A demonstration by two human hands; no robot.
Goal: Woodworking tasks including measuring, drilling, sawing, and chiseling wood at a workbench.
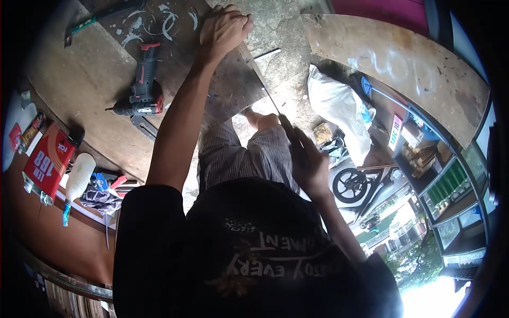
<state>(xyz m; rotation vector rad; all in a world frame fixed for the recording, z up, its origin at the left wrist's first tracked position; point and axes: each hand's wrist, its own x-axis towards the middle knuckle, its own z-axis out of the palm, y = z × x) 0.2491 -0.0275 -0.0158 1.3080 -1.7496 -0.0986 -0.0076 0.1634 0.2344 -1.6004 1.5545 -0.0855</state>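
Observation:
My left hand (225,29) presses down at the far edge of a dark wooden board (233,87), its fingers curled over the edge. In my right hand (313,169), the fingers are wrapped round the dark handle of a handsaw (273,100). Its thin blade appears nearly edge-on and runs along the board's right edge toward my left hand. A cordless drill (143,85) with a black and red body lies on the bench, left of my left forearm. Part of the board is hidden under that forearm.
Left, a red can (49,161) and a white bottle (79,175) stand near a bundled cloth (101,201). A green-handled tool (85,25) lies at the far left. To the right are a white sack (339,106), a wooden panel (397,58) and a glass cabinet (450,185).

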